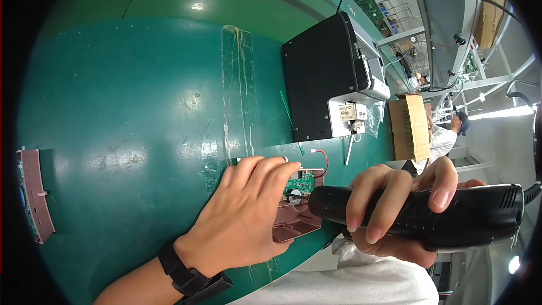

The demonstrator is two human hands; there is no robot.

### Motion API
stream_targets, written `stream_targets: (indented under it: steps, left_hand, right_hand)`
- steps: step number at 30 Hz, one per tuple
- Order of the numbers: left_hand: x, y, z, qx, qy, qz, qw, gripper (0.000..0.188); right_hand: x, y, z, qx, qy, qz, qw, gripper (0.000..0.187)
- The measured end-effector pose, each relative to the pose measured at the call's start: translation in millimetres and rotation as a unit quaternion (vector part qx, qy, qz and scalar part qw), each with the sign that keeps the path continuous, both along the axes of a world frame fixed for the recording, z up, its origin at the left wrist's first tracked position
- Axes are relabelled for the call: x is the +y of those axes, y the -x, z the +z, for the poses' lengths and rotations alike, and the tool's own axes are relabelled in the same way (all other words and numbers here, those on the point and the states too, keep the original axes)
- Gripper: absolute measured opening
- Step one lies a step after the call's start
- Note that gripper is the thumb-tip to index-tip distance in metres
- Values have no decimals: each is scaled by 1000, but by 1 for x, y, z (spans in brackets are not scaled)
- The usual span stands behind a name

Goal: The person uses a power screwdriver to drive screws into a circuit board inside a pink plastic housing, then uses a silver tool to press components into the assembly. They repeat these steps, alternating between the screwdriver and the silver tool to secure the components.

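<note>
My left hand (240, 212), with a black band (183, 274) on its wrist, is closed around a dusty-pink plastic housing (296, 223) on the green table. A green circuit board (305, 181) sits inside that housing, and a thin red and black lead (326, 161) runs out of it. In my right hand (389, 197) is a black electric screwdriver (468, 217), its fingers wrapped round the body. The tool lies nearly level, its nose pointing left at the board. Whether the bit touches a screw, I cannot tell. My left fingers cover part of the housing.
Another pink housing (38, 195) with a board lies at the far left. Beyond my hands stands a black box-shaped machine (319, 79) with a socket plate (351, 113). Clear tape (240, 90) crosses the green tabletop (130, 107). A cardboard box (409, 130) and a seated person (444, 141) are to the right.
</note>
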State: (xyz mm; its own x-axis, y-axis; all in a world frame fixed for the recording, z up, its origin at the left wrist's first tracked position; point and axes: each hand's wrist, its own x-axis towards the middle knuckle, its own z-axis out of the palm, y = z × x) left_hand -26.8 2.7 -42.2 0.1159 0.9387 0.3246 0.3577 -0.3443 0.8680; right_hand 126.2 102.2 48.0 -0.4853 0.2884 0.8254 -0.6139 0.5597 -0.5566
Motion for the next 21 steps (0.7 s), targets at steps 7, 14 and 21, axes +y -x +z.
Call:
stream_targets:
  steps: [7, 14, 21]
  left_hand:
    - [1, -1, 1, 5, -4, -2, 1000, 91]
    - [0, 0, 0, 0, 0, 2, 1000, 91]
    - [0, -1, 1, 4, 0, 0, 1000, 91]
  right_hand:
    - [-9, 14, 0, 81, 4, -114, 990, 96]
    - [-7, 11, -6, 62, 30, -77, 995, 66]
    - [-8, 14, -1, 41, 91, -65, 993, 57]
